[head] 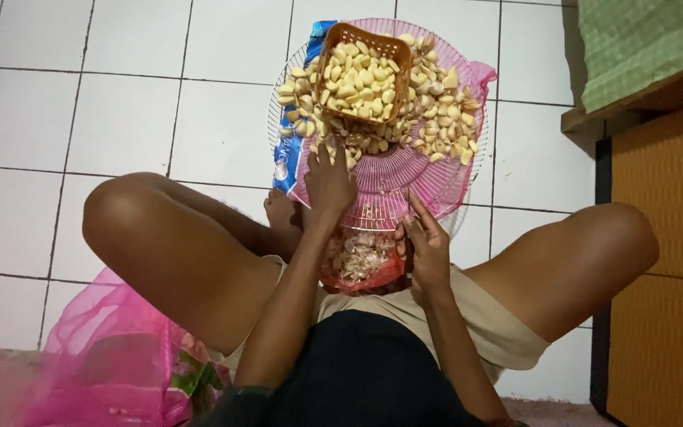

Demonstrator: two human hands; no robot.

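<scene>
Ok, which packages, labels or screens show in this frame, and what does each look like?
Blue packet: flat under the round pink rack's left edge, blue and white print.
Pink bag: bottom left by the knee, sheer, crumpled.
Printed wrapper: inside that bag, green and pink.
No screens or signs.

Left hand (pixel 330 183) is stretched forward, arm straight, fingers spread and pointing away. Right hand (pixel 427 247) stays nearer the body, fingers loosely curled, elbow bent.
</scene>
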